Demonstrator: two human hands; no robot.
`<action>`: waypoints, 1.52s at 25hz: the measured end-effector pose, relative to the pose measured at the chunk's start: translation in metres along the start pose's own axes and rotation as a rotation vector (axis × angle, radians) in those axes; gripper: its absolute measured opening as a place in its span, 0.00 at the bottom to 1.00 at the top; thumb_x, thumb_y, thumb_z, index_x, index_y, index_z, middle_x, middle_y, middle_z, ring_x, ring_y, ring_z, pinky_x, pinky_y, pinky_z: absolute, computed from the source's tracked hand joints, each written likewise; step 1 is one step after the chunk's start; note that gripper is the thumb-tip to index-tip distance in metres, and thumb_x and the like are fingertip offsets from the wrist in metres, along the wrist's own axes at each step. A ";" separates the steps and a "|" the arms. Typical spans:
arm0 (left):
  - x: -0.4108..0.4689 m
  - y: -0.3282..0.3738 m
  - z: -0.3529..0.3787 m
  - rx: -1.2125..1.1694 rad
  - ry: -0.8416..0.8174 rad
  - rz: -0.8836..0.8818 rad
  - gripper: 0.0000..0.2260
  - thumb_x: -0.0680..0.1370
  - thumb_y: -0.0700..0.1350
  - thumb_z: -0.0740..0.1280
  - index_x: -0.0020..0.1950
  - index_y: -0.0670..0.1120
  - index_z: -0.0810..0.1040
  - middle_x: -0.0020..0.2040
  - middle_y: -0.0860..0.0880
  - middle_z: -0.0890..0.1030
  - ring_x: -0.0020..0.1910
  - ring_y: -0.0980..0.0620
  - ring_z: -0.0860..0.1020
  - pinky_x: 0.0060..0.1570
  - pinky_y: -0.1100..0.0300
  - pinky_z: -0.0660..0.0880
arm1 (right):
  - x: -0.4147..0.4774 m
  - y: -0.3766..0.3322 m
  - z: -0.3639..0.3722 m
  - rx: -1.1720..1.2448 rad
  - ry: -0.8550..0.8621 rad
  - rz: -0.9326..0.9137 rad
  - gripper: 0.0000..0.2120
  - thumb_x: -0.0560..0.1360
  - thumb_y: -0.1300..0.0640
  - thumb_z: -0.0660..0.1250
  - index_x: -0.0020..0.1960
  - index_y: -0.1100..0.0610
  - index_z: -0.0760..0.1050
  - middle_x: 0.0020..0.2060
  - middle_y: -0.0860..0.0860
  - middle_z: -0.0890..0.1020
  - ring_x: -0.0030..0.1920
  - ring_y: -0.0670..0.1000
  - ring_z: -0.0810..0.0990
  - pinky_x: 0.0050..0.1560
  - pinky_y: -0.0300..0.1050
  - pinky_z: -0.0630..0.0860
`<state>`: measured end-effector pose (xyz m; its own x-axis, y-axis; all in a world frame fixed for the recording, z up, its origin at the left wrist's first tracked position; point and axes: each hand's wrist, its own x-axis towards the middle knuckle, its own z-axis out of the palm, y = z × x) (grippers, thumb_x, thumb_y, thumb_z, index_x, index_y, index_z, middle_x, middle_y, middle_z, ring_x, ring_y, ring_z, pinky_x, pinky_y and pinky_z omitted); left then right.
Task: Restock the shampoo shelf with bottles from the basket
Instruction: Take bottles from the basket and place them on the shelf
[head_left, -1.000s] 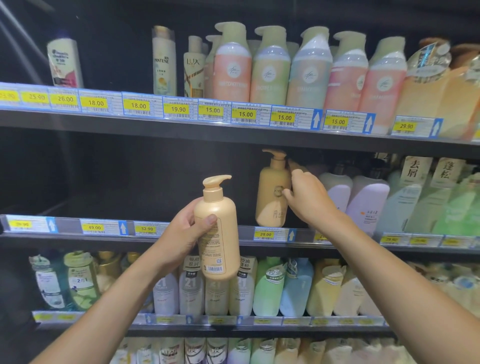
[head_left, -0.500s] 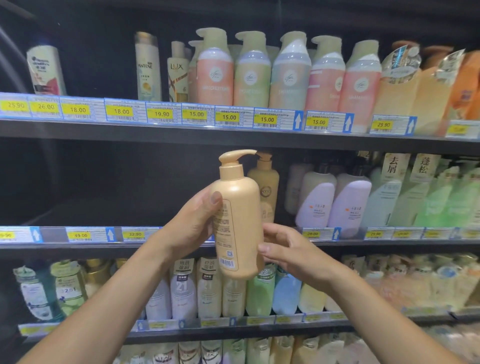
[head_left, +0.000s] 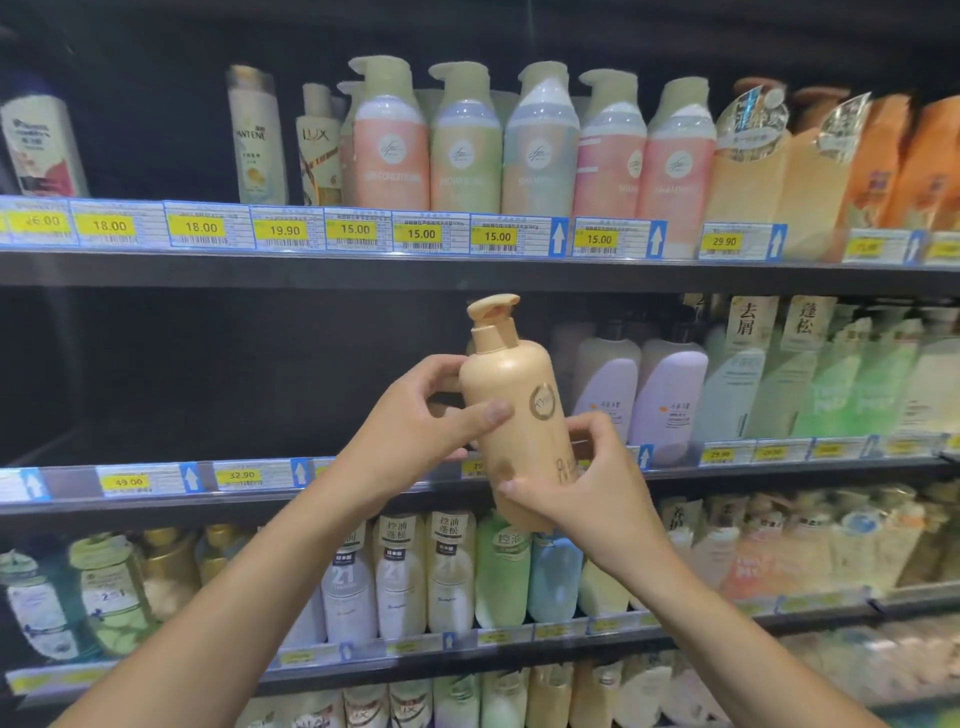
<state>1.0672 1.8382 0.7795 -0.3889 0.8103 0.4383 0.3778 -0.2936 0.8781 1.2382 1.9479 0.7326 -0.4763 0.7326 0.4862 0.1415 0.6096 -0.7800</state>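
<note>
Tan plastic pump bottle, upright with a slight tilt, held in front of the middle shelf, near its centre. Left hand grips the upper body, thumb across the front; right hand grips the lower body. Lavender bottles stand on the shelf to the right.

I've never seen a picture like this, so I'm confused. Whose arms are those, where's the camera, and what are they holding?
There is no machine here, just a person. The camera sits on their head and looks forward and down, so you see their own two arms. The left hand and the right hand both hold one tan pump bottle, nearly upright, in front of the middle shelf. On that shelf, to the right, stand lilac bottles. The shelf above holds pink and green pump bottles, and yellow price tags run along the shelf edges.
</note>
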 end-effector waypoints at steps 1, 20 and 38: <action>0.002 0.001 0.006 0.014 0.024 -0.006 0.31 0.66 0.62 0.80 0.65 0.52 0.79 0.56 0.55 0.85 0.52 0.49 0.87 0.46 0.51 0.86 | -0.002 -0.001 0.003 -0.053 0.023 0.005 0.36 0.51 0.28 0.77 0.52 0.38 0.66 0.49 0.37 0.77 0.49 0.36 0.77 0.40 0.39 0.75; 0.094 -0.052 -0.014 0.568 0.000 -0.278 0.40 0.71 0.61 0.79 0.77 0.47 0.69 0.68 0.51 0.80 0.64 0.50 0.80 0.62 0.54 0.77 | -0.001 0.033 -0.059 0.105 0.053 -0.040 0.32 0.55 0.36 0.83 0.56 0.28 0.73 0.53 0.29 0.81 0.54 0.33 0.78 0.45 0.36 0.75; 0.159 -0.081 -0.001 0.367 -0.052 -0.302 0.34 0.77 0.48 0.77 0.79 0.45 0.67 0.71 0.46 0.77 0.66 0.45 0.79 0.59 0.47 0.82 | 0.004 0.039 -0.063 0.041 0.059 -0.005 0.38 0.54 0.33 0.80 0.62 0.33 0.73 0.55 0.33 0.81 0.55 0.35 0.78 0.50 0.40 0.78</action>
<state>0.9740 1.9907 0.7783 -0.4877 0.8590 0.1558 0.5298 0.1494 0.8348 1.2965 1.9934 0.7292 -0.4249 0.7466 0.5118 0.1025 0.6015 -0.7923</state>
